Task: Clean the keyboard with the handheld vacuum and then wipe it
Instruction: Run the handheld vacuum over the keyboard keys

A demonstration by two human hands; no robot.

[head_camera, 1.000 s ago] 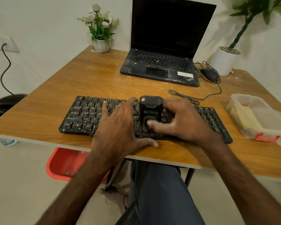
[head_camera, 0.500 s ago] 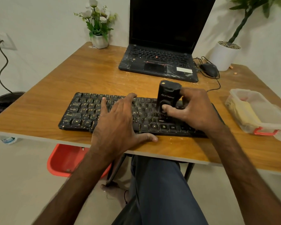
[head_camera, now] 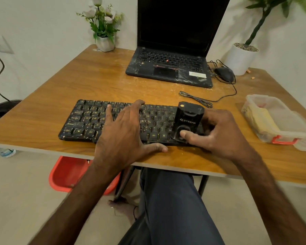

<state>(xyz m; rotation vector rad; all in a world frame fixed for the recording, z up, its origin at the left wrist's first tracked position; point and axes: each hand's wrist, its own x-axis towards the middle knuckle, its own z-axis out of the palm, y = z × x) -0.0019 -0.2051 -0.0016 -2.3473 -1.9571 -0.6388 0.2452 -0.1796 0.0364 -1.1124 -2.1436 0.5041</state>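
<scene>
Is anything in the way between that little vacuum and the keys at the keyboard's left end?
Yes: the left hand lies flat across the middle of the keyboard, between the vacuum, held by the right hand, and the left keys.

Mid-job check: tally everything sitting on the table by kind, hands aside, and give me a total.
Keyboard: 1
Handheld vacuum: 1
Laptop: 1
Mouse: 1
Potted plants: 2
Plastic container: 1
Total: 7
</scene>
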